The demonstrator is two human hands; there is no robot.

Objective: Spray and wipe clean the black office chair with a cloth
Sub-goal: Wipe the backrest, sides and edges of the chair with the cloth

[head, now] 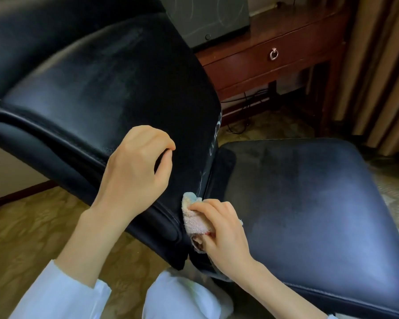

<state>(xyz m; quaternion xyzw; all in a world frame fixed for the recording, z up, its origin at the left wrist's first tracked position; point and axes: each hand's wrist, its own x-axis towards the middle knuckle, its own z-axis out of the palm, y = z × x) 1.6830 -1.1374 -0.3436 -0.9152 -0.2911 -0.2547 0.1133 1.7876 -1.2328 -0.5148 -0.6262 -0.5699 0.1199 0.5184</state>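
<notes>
- Head view: I see the black office chair (pixel 161 93) filling most of the frame. Its backrest (pixel 90 84) leans at the left and its seat (pixel 313 194) lies at the right.
- The left hand (pixel 136 169) rests on the lower part of the backrest. Its fingers are curled in and the thumb tip meets the forefinger, with nothing visible between them.
- The right hand (pixel 221 233) is clenched round a bunched pinkish cloth (pixel 194 222), with a pale blue corner showing at the top.
- The cloth is pressed against the lower edge of the backrest, just beside the gap where the backrest meets the seat.
- White streaks (pixel 215 134) show along the backrest's right edge, above the cloth.
- Both forearms are bare, with light sleeves (pixel 62 293) pushed back.
- Behind the chair stands a wooden desk (pixel 251 65) with a ring-pull drawer (pixel 274 54) and a grey box (pixel 207 17) on top.
- Cables (pixel 244 100) hang below the desk.
- A curtain (pixel 378 65) hangs at the right, and patterned carpet (pixel 21 226) covers the floor.
</notes>
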